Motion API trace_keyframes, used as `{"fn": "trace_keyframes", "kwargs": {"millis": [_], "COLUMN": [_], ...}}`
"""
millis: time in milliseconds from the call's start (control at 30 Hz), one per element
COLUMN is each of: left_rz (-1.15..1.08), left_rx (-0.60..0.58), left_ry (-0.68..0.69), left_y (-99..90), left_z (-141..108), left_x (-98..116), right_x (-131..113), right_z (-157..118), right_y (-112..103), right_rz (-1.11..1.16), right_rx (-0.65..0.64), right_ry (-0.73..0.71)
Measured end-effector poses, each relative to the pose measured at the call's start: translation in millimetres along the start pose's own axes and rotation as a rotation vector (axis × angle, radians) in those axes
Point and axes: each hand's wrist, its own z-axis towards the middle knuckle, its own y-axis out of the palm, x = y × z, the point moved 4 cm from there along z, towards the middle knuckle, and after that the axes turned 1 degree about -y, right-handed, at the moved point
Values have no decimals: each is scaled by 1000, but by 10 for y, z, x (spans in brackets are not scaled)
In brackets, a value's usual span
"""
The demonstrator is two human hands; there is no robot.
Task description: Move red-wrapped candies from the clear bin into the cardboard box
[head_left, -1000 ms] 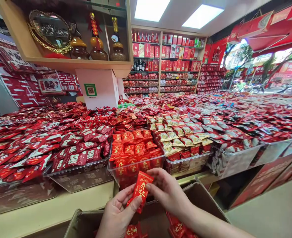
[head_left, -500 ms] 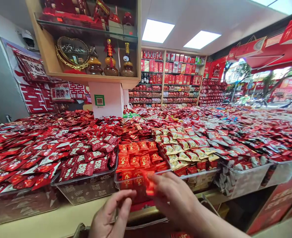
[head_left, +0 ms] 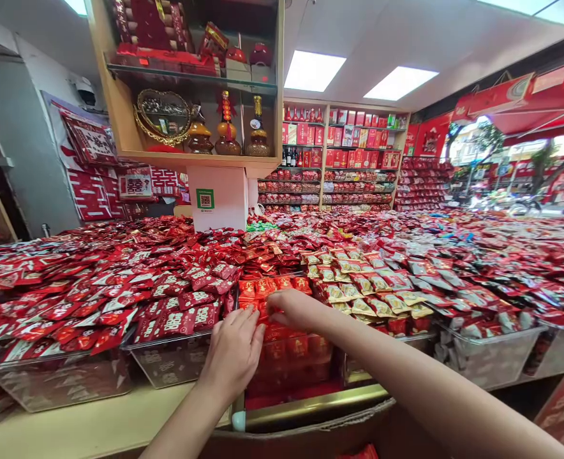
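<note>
Small bright red packets with gold characters (head_left: pixel 297 346) fill a clear plastic bin in the middle. My left hand (head_left: pixel 234 350) reaches over the bin's front left corner, its fingers stretched out side by side onto the packets. From the right, my right hand (head_left: pixel 294 310) leans over the same bin with curled fingers. Its fingertips are pinched at a red packet (head_left: pixel 263 313) between the two hands; they partly hide it. Below the bin, a brown cardboard box (head_left: pixel 305 440) is open, and a red packet (head_left: pixel 362 452) shows at its bottom edge.
Dark red packets (head_left: pixel 179 312) heap a bin on the left. Cream and red packets (head_left: pixel 358 290) fill the bin on the right. A pale counter ledge (head_left: pixel 95 417) runs along the front. An overhanging display cabinet (head_left: pixel 191 156) stands behind, above a white post (head_left: pixel 222 213).
Both hands have moved up and forward onto the bin's packets. The red packet that my right hand held in front of the bin is now down among the others. The view has shifted slightly left.
</note>
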Motion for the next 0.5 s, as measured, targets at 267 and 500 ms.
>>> {"fn": "trace_keyframes", "kwargs": {"millis": [267, 500], "left_rz": [-7, -32], "left_rx": [35, 82], "left_ry": [-27, -11], "left_y": [43, 51], "left_z": [19, -12], "left_x": [23, -48], "right_x": [109, -107], "right_z": [23, -408], "right_y": [35, -378], "right_rz": [166, 226], "right_rx": [-48, 80], "right_ry": [72, 123]}}
